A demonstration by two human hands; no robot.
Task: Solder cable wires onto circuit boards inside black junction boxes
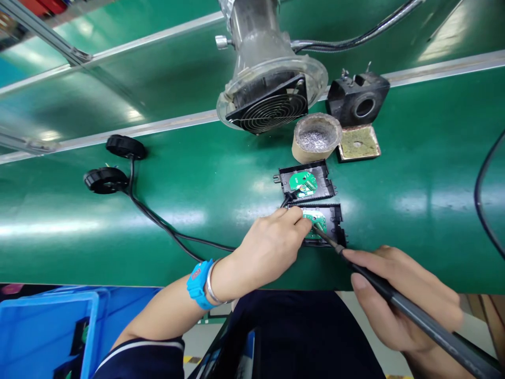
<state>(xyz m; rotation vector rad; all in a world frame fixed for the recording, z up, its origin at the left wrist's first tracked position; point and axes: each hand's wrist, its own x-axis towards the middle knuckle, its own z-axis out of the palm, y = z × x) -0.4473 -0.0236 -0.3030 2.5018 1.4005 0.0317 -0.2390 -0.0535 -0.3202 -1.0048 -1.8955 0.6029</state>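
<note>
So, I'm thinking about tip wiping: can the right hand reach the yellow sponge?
Probably yes: the right hand, holding the soldering iron, seems to have a free path to the yellow sponge; the lower black casing lies left of that line.

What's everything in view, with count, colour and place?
Workbench: 1, green, across middle
Casings: 2, black, centre
Circuit boards: 2, green, inside casings
Hooded fan: 1, black, top centre
Tub: 1, beige, below fan
Sponge: 1, yellowish, beside tub
Stand: 1, black, behind sponge
Rails: several, silvery, top
Round parts: 2, black, left
Cables: several, black, left and right
Bins: some, blue, lower left
Soldering iron: 1, black-grey, right hand
Watch: 1, blue, left wrist
Bracelet: 1, silver, left wrist
Left hand: 1, bare, nearer casing
Right hand: 1, bare, gripping iron
</note>
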